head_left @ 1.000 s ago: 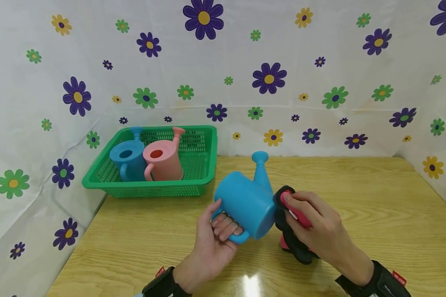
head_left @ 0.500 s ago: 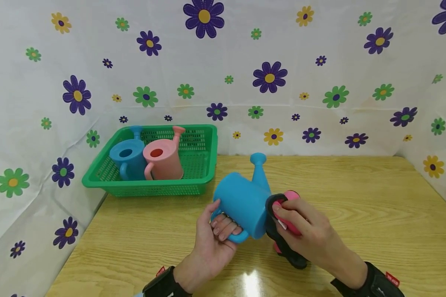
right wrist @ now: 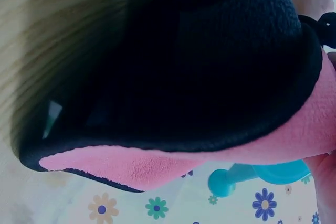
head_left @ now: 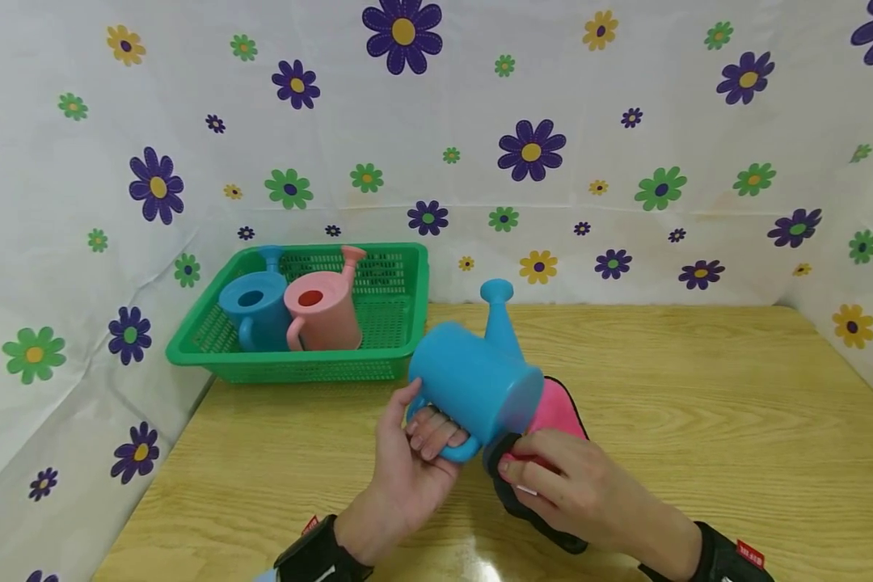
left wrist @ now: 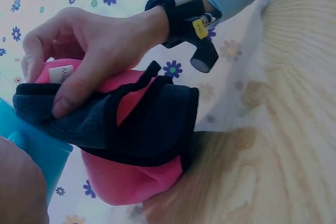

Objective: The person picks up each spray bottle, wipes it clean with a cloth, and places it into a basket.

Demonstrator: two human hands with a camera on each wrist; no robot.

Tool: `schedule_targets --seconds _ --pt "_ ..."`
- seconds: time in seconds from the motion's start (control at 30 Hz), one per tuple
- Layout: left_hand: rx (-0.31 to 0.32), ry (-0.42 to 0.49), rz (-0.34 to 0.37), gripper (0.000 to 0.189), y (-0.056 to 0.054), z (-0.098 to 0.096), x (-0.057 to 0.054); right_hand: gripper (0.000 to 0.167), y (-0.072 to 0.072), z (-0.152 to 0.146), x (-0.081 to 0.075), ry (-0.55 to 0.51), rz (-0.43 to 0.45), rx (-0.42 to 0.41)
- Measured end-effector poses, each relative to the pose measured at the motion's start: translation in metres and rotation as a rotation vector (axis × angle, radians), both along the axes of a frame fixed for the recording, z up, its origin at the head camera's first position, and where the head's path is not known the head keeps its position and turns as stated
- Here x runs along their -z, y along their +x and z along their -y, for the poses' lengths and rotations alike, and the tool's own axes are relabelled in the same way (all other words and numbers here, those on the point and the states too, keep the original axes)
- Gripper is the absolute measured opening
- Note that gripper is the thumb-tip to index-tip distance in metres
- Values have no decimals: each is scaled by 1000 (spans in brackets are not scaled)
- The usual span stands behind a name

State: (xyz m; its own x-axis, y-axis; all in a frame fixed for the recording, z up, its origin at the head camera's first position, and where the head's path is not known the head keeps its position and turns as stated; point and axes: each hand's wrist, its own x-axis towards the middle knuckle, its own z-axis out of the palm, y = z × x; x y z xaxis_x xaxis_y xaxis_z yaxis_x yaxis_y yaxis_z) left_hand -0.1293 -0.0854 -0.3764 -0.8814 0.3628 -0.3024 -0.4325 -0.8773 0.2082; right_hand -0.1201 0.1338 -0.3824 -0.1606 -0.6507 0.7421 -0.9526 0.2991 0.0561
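A light blue watering can is held tilted above the table, its spout pointing up and its base turned to the right. The left hand has its fingers curled round the can's handle. A pink and dark grey cloth is pinched and bunched in the right hand, against the lower edge of the can's base. In the left wrist view the cloth hangs in folds with a white label near the thumb. The cloth fills most of the right wrist view and hides the right fingers there.
A green plastic basket stands at the back left of the wooden table. Inside it are a darker blue watering can and a pink watering can, side by side. A white flowered sheet hangs behind.
The right hand has moved left and down with the cloth along the can's base, uncovering more of the base. The can has shifted slightly up and left in the left hand.
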Motion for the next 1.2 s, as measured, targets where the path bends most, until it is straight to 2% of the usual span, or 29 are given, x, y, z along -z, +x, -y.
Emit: schedule_targets --seconds 0.2,0.47,0.63,1.0,1.2 --pt "11 -14 21 53 2 0 2 20 -1 -2 -1 -7 -40 4" --pt "22 -33 17 53 1 -2 7 24 -1 -7 -2 -19 16 36" --pt "30 -51 18 53 1 -1 8 26 -4 -10 -2 -62 41 54" --pt "53 -69 17 52 0 1 10 36 -18 -22 -4 -155 74 163" --pt "59 -63 5 52 -2 1 10 39 -25 -27 -8 -210 44 216"
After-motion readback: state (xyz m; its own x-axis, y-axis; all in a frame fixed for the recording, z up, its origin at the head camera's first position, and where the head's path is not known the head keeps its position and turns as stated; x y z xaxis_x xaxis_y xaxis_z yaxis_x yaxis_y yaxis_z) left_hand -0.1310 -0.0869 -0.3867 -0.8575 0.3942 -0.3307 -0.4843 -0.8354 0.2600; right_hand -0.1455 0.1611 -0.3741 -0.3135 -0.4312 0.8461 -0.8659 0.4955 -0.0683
